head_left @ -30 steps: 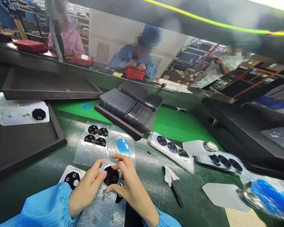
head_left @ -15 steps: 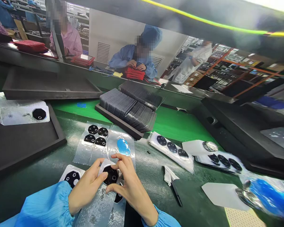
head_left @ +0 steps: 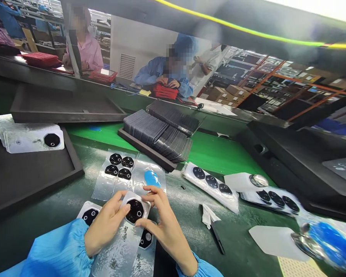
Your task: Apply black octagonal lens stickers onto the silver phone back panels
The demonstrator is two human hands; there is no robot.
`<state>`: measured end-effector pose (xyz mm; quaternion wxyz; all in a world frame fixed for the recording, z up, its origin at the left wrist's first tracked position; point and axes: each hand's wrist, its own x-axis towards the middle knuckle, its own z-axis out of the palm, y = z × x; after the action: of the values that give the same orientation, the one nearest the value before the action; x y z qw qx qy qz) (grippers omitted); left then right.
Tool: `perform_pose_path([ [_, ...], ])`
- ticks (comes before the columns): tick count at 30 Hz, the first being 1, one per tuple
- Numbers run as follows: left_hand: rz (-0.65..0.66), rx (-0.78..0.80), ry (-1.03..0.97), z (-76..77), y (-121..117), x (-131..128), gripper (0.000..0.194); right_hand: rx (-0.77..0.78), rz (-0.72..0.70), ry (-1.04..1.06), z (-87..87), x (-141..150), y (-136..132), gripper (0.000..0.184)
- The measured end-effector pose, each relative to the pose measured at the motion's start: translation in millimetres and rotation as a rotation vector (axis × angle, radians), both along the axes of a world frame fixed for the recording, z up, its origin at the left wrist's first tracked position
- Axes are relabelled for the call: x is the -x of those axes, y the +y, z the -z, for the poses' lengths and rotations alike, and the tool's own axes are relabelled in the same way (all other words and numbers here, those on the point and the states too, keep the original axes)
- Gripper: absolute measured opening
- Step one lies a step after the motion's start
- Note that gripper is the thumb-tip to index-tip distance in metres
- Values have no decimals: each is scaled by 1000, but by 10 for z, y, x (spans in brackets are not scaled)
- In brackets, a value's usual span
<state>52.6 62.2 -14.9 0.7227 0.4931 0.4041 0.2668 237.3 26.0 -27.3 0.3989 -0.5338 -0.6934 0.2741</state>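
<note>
A silvery phone back cover [head_left: 119, 246] with a black octagonal camera lens plate [head_left: 134, 211] at its upper end is between my hands. My left hand [head_left: 106, 223] grips its left edge, thumb on the face beside the lens plate. On the right side, my right hand [head_left: 163, 219] holds the cover, its thumb below the lens plate and fingertips at the upper right corner. Partly hidden under it lies another back cover [head_left: 146, 256]; one more cover [head_left: 89, 211] shows left of my left hand. Just beyond is a clear film sheet [head_left: 103, 186] with several black lens plates [head_left: 124, 174].
A dark tray [head_left: 72, 161] with stacked covers [head_left: 33, 140] lies left. Racked dark panels [head_left: 158, 129] stand behind. Right are bagged lens plates [head_left: 211, 182], tweezers [head_left: 217, 238] with white cloth, and white scrapers [head_left: 272, 240]. A co-worker [head_left: 161, 71] sits across the bench.
My right fingers have drawn back from the lens plate toward the cover's right edge, uncovering more of it. The view has shifted slightly. A person in white in the background has moved left.
</note>
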Motion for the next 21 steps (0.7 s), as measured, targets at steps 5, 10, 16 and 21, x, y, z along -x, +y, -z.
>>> perform_pose_path([
  [5,-47,39,-55,-36,14,0,49,-72,68,-1,9,9,-58,22],
  [10,-63,60,-84,-37,8,7,44,-286,81,-167,24,56,-140,37],
  [16,-73,29,-70,-3,5,31,47,-436,-46,-427,9,132,-200,47],
  [21,-66,-7,-46,2,19,36,50,-305,-148,-130,4,85,-232,39],
])
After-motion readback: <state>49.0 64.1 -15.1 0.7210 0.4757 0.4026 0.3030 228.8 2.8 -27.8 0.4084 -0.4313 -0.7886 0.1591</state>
